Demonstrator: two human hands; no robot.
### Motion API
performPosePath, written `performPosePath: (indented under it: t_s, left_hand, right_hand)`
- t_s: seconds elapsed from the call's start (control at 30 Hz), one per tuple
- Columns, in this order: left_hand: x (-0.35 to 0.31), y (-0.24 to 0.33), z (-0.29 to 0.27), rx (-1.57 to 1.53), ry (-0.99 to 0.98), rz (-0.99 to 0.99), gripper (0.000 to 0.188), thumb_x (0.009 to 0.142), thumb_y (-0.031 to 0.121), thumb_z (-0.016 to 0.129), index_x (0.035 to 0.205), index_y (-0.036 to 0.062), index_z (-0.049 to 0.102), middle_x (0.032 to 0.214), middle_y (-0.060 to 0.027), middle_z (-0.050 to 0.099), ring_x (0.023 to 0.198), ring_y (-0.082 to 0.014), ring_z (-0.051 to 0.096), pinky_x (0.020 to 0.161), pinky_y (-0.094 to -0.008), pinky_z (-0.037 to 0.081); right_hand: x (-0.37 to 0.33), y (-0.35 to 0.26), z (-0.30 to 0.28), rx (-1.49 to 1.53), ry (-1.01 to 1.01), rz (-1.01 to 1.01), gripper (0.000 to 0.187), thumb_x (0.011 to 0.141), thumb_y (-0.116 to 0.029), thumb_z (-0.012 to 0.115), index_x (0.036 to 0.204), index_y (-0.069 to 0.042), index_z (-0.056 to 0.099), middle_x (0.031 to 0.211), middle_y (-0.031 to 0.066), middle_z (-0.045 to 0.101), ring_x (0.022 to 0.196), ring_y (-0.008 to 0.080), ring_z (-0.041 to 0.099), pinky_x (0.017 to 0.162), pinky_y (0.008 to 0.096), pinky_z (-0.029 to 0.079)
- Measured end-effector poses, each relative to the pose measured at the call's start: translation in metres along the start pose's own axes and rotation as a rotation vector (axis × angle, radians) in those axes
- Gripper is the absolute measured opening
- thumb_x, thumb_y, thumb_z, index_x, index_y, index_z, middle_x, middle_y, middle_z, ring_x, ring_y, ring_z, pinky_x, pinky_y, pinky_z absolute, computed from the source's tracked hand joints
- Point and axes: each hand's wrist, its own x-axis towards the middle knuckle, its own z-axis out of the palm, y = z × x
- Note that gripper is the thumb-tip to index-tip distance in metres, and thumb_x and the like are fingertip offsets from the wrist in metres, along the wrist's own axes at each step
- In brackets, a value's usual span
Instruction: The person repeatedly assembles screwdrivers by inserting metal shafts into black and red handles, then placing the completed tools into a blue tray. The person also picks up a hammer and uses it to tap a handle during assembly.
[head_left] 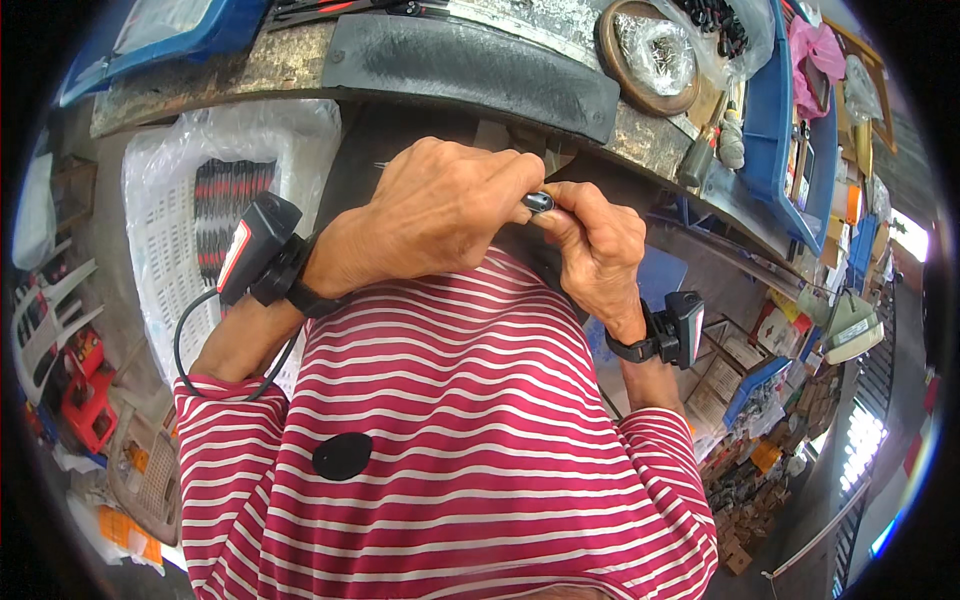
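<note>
My left hand [440, 205] is closed, and the end of a small, dark, shiny, rounded piece [538, 202] shows at its fingertips. On the other side of that piece, the thumb and forefinger of my right hand [598, 235] pinch together against it. Both hands meet in front of my chest, just short of the workbench edge. A thin metal tip pokes out beyond the left knuckles; whether it belongs to the held piece I cannot tell. Most of the piece is hidden by my fingers.
A white basket [165, 235] with a plastic liner holds several slim red-and-black items [235, 200]. A black pad [470, 75] covers the bench edge. A round dish [612, 45] contains small metal parts, and a hammer [700, 150] lies near the blue tray [760, 120].
</note>
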Motion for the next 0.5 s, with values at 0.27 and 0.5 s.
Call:
performPosePath:
  t_s: [0.27, 0.5]
  left_hand:
    - [0.0, 0.0, 0.002, 0.017, -0.044, -0.034, 0.019, 0.077, 0.012, 0.066, 0.084, 0.0028, 0.051, 0.068, -0.0092, 0.058, 0.058, -0.0236, 0.061, 0.047, -0.0325, 0.044]
    - [0.015, -0.008, -0.004, 0.014, 0.072, 0.001, 0.018, 0.073, 0.007, 0.067, 0.086, 0.0013, 0.057, 0.069, -0.0116, 0.058, 0.06, -0.0285, 0.059, 0.05, -0.0353, 0.044]
  right_hand:
    - [-0.005, 0.001, 0.005, 0.024, 0.015, 0.009, 0.01, 0.077, 0.001, 0.063, 0.087, 0.003, 0.06, 0.065, 0.0125, 0.059, 0.052, 0.0232, 0.059, 0.047, 0.0286, 0.043]
    - [0.015, 0.006, -0.005, 0.059, 0.025, 0.042, 0.013, 0.081, -0.004, 0.064, 0.093, 0.002, 0.061, 0.064, 0.0093, 0.06, 0.051, 0.0163, 0.059, 0.046, 0.0254, 0.043]
